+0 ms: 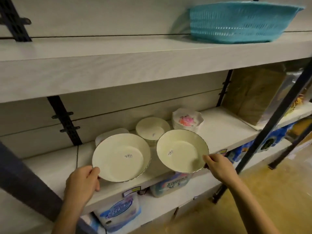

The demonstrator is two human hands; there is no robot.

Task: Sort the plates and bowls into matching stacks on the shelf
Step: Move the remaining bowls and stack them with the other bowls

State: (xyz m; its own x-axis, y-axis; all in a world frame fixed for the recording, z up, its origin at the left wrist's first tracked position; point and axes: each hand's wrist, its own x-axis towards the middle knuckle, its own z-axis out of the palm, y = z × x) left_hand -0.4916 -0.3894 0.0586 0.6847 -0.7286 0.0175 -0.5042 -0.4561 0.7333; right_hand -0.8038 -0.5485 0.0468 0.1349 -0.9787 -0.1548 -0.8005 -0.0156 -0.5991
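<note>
Two cream bowls with scalloped dark rims are held over the front of the middle shelf [228,132]. My left hand [82,181] grips the near rim of the left bowl [121,157], thumb on the rim. My right hand [217,165] pinches the near right rim of the right bowl [182,150], which is tilted toward me. Behind them stands a stack of smaller cream bowls [152,129]. To its right is a stack of white wavy-edged plates with a pink flower print [187,119]. A white dish [108,134] peeks out behind the left bowl.
A teal plastic basket [243,22] sits on the upper shelf at right. A brown wrapped package [255,93] stands at the right end of the middle shelf. Dark metal uprights [276,119] frame the shelving. Tissue packs [118,211] fill the shelf below.
</note>
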